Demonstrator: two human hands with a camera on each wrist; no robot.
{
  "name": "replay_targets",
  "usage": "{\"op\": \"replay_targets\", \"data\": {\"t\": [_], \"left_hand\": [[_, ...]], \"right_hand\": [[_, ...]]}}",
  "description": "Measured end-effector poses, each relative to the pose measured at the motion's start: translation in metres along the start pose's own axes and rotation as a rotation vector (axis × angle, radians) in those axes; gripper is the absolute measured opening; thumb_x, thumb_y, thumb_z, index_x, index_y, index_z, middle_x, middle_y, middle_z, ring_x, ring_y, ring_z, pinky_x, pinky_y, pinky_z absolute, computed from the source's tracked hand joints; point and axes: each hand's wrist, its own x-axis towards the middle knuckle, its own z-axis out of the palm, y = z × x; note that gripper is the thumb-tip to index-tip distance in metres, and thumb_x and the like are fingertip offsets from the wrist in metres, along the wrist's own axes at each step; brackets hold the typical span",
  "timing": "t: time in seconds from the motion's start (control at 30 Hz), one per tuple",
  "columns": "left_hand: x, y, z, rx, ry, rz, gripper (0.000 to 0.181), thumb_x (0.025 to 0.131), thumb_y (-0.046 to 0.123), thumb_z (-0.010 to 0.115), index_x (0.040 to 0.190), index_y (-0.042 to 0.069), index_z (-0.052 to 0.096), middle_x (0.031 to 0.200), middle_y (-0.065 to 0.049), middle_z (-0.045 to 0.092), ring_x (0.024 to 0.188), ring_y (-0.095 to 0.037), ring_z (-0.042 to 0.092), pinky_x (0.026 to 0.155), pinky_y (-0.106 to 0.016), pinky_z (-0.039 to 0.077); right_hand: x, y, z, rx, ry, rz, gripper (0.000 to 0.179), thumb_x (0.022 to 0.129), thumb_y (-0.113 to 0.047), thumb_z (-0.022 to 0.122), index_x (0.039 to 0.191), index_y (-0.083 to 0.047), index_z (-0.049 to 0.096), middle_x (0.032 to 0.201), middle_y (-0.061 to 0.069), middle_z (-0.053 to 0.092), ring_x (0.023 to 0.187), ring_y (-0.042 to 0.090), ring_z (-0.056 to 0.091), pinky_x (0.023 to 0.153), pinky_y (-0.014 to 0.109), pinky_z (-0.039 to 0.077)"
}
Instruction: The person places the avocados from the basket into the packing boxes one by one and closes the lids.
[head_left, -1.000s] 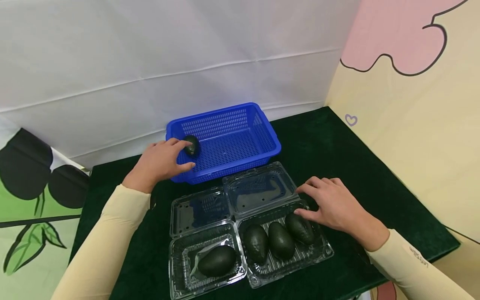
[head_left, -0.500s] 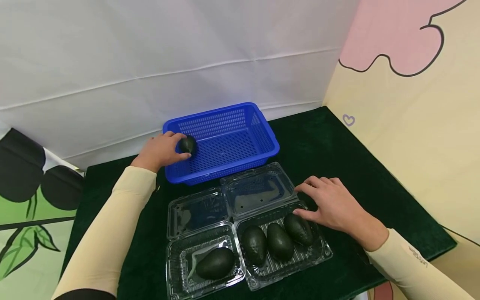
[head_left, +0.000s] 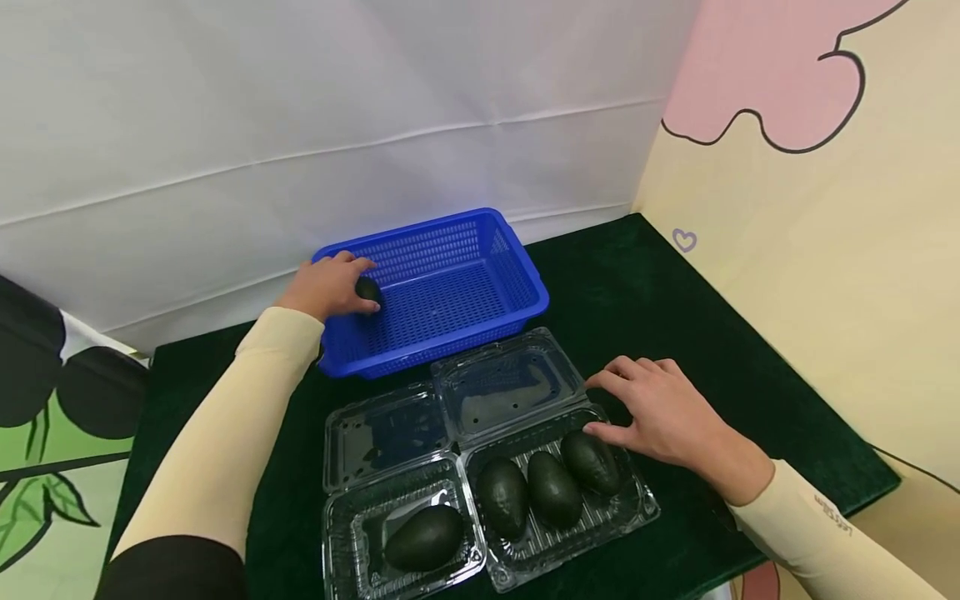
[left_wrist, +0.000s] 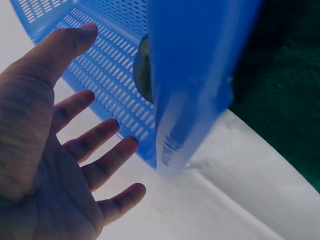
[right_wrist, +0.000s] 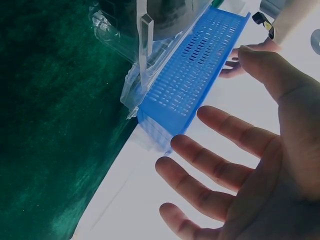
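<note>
My left hand (head_left: 326, 287) reaches over the left end of the blue basket (head_left: 450, 310), fingers spread. One dark avocado (head_left: 367, 289) lies inside, partly hidden by that hand. From the left wrist, a gap shows between the fingers and the avocado (left_wrist: 143, 70), which sits behind the basket wall. My right hand (head_left: 663, 410) hovers with loosely bent fingers beside the right clear clamshell box (head_left: 648, 504). Three avocados (head_left: 555, 490) lie side by side in that box, the right one near the thumb. Nothing is in the right palm. A single avocado (head_left: 424, 538) lies in the left clamshell box (head_left: 330, 542).
Both clamshell lids, left (head_left: 386, 437) and right (head_left: 510, 387), lie folded back toward the basket. A dark green cloth (head_left: 607, 283) covers the table. White fabric (head_left: 420, 167) rises behind, and a painted panel (head_left: 810, 275) borders the right side.
My left hand has moved forward over the basket's left end, around the avocado there. The right hand has kept its place. The head view has shifted slightly.
</note>
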Motion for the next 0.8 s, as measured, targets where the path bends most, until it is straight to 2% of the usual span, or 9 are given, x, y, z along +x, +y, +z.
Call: {"op": "replay_targets", "data": {"t": [0.3, 0.57, 0.8], "left_hand": [[0.017, -0.004, 0.006, -0.002, -0.060, -0.013, 0.083, 0.089, 0.040, 0.081, 0.154, 0.005, 0.044, 0.154, -0.032, 0.039, 0.139, -0.057, 0.037, 0.112, -0.079, 0.017], [0.019, -0.003, 0.012, -0.013, -0.121, -0.021, 0.084, 0.085, 0.033, 0.086, 0.153, 0.003, 0.046, 0.154, -0.031, 0.042, 0.142, -0.058, 0.033, 0.112, -0.080, 0.012], [0.025, -0.003, 0.015, 0.062, -0.159, -0.035, 0.084, 0.083, 0.031, 0.088, 0.152, 0.002, 0.049, 0.149, -0.030, 0.049, 0.138, -0.060, 0.037, 0.108, -0.084, 0.011]], "right_hand": [[-0.004, 0.003, 0.001, 0.000, -0.017, 0.022, 0.051, 0.089, -0.055, 0.076, 0.123, -0.018, 0.073, 0.117, 0.006, 0.067, 0.103, 0.028, 0.065, 0.092, 0.059, 0.049], [-0.005, 0.003, 0.004, -0.005, -0.021, 0.027, 0.051, 0.088, -0.056, 0.076, 0.122, -0.018, 0.073, 0.115, 0.006, 0.067, 0.102, 0.027, 0.065, 0.092, 0.059, 0.049], [-0.008, 0.003, 0.004, -0.011, -0.031, 0.036, 0.050, 0.089, -0.057, 0.075, 0.123, -0.020, 0.072, 0.116, 0.005, 0.067, 0.101, 0.027, 0.065, 0.091, 0.058, 0.049]]}}
